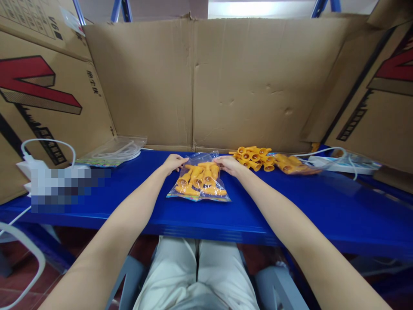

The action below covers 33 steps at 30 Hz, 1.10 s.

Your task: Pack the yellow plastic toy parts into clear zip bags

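Observation:
A clear plastic bag (200, 196) lies on the blue table in front of me, with several orange horn-shaped plastic pieces (198, 174) inside. My left hand (174, 163) pinches the bag's far left corner between thumb and fingers. At the far right corner, my right hand (228, 164) grips the bag's edge the same way. Just beyond my right hand sits a loose heap of the same orange pieces (254, 157), their flared ends mostly facing me.
Another bag of orange pieces (292, 164) lies right of the heap, near a white power strip (342, 165) and cable. At the left are flat clear bags (112, 150) and a white device (41, 172). Cardboard walls (251, 86) enclose the blue table (135, 193).

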Each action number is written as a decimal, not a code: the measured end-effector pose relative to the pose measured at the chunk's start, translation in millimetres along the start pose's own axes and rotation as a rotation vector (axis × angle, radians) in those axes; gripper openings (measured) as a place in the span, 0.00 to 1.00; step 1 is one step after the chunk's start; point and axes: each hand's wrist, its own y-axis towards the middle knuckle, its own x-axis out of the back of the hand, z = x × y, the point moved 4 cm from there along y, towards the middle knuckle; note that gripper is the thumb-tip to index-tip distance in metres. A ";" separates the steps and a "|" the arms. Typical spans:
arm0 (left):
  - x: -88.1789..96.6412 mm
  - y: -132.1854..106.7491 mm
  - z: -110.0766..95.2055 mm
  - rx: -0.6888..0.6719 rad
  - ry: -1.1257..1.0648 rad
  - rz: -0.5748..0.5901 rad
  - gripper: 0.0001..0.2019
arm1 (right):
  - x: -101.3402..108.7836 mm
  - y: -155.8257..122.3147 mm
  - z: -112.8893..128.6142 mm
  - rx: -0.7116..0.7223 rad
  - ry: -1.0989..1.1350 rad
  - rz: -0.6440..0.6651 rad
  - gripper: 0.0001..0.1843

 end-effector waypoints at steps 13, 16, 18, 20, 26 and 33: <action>-2.3 0.5 -0.4 0.111 -0.371 -0.020 0.09 | 0.8 -10.8 5.4 -0.114 0.059 0.052 0.12; -0.8 -0.8 0.3 0.081 -0.376 0.051 0.05 | 2.5 -11.0 5.9 -0.105 0.070 0.086 0.12; 1.0 -0.6 1.7 0.053 -0.377 0.119 0.06 | 4.2 -10.0 5.4 -0.096 0.076 0.108 0.12; 3.3 0.2 3.6 0.042 -0.376 0.180 0.10 | 6.7 -8.2 4.4 -0.091 0.080 0.122 0.11; 9.8 3.2 7.2 0.072 -0.346 0.226 0.11 | 12.2 -5.7 3.4 -0.075 0.067 0.148 0.11; 12.3 3.5 6.5 0.108 -0.338 0.198 0.12 | 11.1 -5.7 4.6 -0.049 0.083 0.153 0.13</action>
